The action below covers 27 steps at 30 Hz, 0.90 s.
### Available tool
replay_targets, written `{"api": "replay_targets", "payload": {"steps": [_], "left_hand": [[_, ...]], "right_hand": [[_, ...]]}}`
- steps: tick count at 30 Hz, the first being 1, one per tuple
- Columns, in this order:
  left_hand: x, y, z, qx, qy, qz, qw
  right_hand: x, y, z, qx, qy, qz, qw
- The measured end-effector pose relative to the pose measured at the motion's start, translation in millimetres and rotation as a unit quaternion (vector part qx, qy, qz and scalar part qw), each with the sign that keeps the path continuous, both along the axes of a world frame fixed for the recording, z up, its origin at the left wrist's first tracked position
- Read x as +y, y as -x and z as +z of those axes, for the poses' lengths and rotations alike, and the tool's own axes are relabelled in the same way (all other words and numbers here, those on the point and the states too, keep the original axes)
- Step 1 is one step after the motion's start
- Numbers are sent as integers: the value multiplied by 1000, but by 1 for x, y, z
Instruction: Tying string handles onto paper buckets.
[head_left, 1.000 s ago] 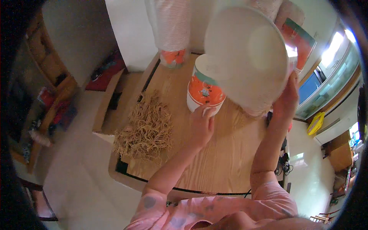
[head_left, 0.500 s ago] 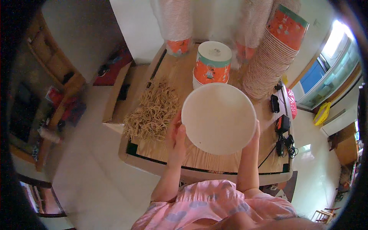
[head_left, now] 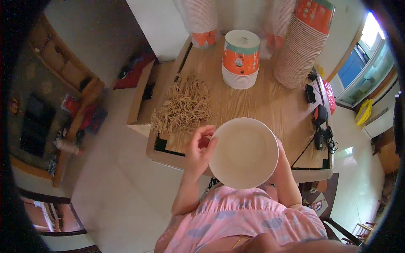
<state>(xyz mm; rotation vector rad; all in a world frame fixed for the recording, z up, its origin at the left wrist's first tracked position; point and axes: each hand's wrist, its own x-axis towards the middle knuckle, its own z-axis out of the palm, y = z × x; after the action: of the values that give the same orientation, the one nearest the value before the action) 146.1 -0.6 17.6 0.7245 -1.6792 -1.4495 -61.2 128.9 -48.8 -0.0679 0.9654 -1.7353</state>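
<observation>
A white-lined paper bucket [head_left: 244, 154] is held at the table's near edge, its round mouth turned up toward me and nothing visible inside. My left hand [head_left: 201, 147] grips its left rim, thumb at the edge and fingers curled. On the opposite side, my right hand [head_left: 280, 158] holds the wall, its fingers mostly hidden behind the bucket. Beyond it, a short stack of upside-down orange and green paper buckets [head_left: 241, 61] stands on the wooden table [head_left: 257, 101]. A loose heap of tan twisted cords [head_left: 183, 105] lies left of that stack.
Tall nested bucket stacks in clear plastic stand at the back: one at the left [head_left: 204, 25] and a leaning one at the right [head_left: 301, 48]. Black adapters and cables [head_left: 321, 126] line the table's right edge. An open cardboard box [head_left: 141, 101] adjoins the left side.
Both hands have brought the bucket nearer to my body, away from the upside-down stack, which now shows fully. My left hand's fingers have shifted on the rim. The view has moved slightly.
</observation>
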Motion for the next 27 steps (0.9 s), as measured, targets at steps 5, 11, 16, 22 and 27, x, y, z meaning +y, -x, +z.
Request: {"api": "replay_targets", "payload": {"steps": [5,11,16,22,27], "left_hand": [[-5,28,-9,-111,62,-14,992],[-19,72,-50,-114,92,-21,989],[-10,64,-82,11,-12,17,1000],[-15,12,-155,-202,263,109,937],[-7,14,-144,-206,267,102,936]], "right_hand": [[14,2,-3,62,-41,-31,997],[15,12,-8,303,11,-117,946],[19,20,-40,330,-14,-190,925],[28,28,-75,444,-130,-185,867],[36,30,-93,567,-141,-176,792]]}}
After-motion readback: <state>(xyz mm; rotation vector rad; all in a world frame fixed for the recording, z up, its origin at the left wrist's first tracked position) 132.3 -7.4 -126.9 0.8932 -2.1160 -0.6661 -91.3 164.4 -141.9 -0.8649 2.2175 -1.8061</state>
